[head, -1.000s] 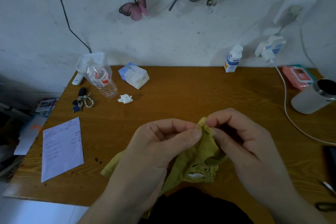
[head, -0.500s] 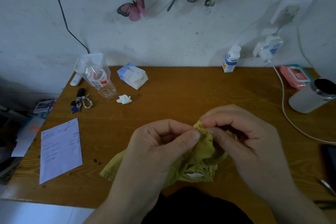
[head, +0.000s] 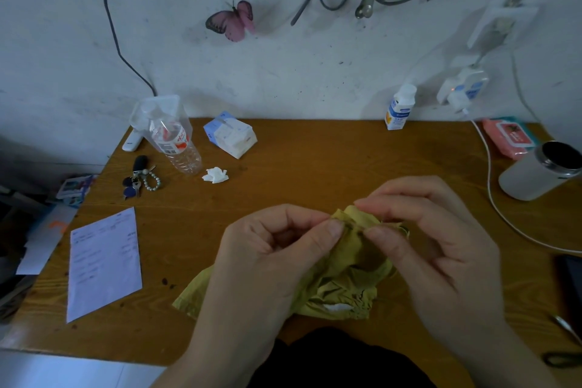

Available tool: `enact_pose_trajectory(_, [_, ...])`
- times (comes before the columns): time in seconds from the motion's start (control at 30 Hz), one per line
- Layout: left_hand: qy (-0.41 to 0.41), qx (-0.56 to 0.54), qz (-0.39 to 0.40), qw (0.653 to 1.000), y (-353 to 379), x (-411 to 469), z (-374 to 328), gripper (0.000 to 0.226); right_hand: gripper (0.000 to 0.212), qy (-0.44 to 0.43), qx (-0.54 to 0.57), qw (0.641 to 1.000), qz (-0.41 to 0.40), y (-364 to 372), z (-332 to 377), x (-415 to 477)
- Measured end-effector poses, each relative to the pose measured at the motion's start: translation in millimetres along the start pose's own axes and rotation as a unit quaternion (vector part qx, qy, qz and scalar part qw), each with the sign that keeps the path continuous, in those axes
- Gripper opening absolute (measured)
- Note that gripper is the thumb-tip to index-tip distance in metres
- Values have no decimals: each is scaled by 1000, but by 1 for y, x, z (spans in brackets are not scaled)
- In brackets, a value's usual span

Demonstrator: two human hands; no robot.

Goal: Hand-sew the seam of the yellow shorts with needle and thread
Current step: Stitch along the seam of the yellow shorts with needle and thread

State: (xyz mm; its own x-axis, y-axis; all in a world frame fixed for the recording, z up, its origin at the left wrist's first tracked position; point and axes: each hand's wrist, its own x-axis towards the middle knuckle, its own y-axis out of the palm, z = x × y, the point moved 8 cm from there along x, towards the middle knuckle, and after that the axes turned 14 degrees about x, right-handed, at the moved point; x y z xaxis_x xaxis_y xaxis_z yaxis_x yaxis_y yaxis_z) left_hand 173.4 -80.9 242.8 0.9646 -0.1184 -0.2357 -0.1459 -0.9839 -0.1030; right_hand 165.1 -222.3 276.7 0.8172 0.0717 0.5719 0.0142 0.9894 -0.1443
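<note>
Yellow shorts (head: 340, 274) lying bunched on table (head: 315, 151) near front edge, top fold lifted between both hands. Left hand (head: 271, 249) curling in, thumb and finger pinching fold. Right hand (head: 441, 246) pinching same fold just beside it. Needle and thread too small to see. Cloth looking soft, light, floppy, probably slipping easily. Best holding tight right beside seam, both sides.

Worn on the head, wide-angle, single view. Facing forward and down across the worktop (head: 315, 154) toward the far wall (head: 315, 79). Close above the left hand (head: 267, 255) and right hand (head: 441, 249) at near centre. Taking in the worktop's left and near edges, right side cut by the frame.
</note>
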Motion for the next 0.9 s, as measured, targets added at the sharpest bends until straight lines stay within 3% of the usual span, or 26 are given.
enact_pose_trajectory(0.17, [11,10,-9,1000,-1,0,-3,31,10,-26,-41,999,-4,4,3,2])
enact_pose_trajectory(0.33, [61,96,-41,993,-3,0,-11,32,7,-15,-45,999,-9,6,2,2])
enact_pose_trajectory(0.5, [94,135,-79,983,-3,0,-10,16,10,-4,-44,999,-25,11,-1,4])
enact_pose_trajectory(0.63, [84,131,-78,985,-1,5,-3,3,10,-60,-53,995,-65,10,5,0])
enact_pose_trajectory(0.8, [77,103,-93,987,-4,8,-2,8,8,-52,-36,994,-92,9,-2,0])
enact_pose_trajectory(0.9, [81,95,-91,988,-3,9,-2,23,6,-30,-51,995,-80,15,-11,3])
